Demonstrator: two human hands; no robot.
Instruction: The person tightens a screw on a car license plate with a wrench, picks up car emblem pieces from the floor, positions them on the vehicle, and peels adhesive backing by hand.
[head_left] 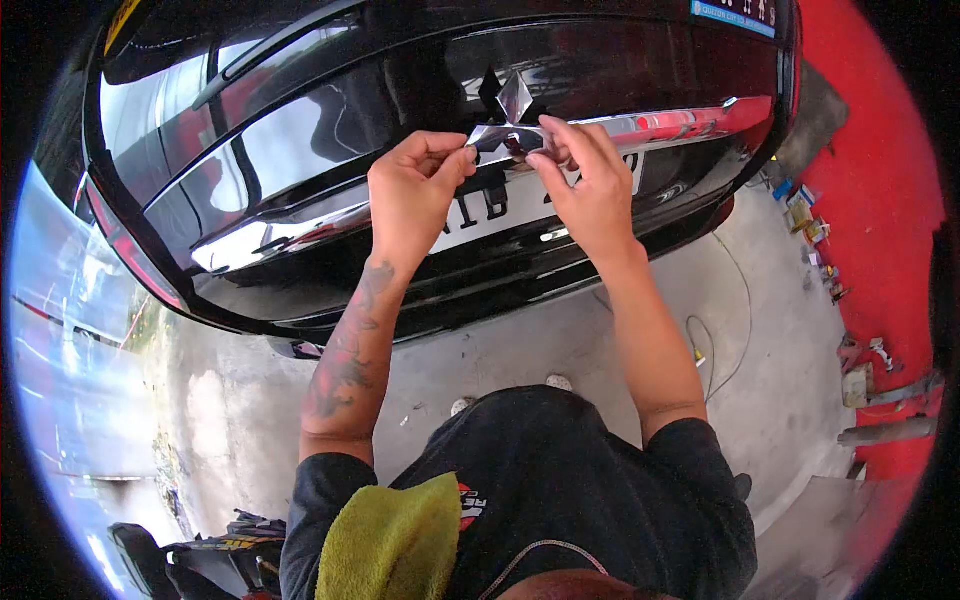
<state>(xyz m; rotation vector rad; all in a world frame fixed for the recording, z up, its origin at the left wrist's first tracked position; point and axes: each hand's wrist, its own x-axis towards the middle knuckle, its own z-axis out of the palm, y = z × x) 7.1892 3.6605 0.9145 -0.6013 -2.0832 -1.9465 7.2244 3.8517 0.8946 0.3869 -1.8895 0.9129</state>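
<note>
A chrome three-diamond car emblem is in front of the tailgate of a black car, one diamond pointing up. My left hand pinches its left diamond between thumb and fingers. At the other side, my right hand grips the right diamond with thumb and fingertips. A dark reflection of the emblem shows in the glossy paint beside it. Whether its back touches the car, I cannot tell. Just below lies the licence plate, partly covered by my hands. A chrome trim strip runs across behind them.
The rear wiper sits at upper left. A thin cable lies on the concrete floor. Along the red floor area at right are small bottles and tools. A yellow-green cloth hangs over my shoulder.
</note>
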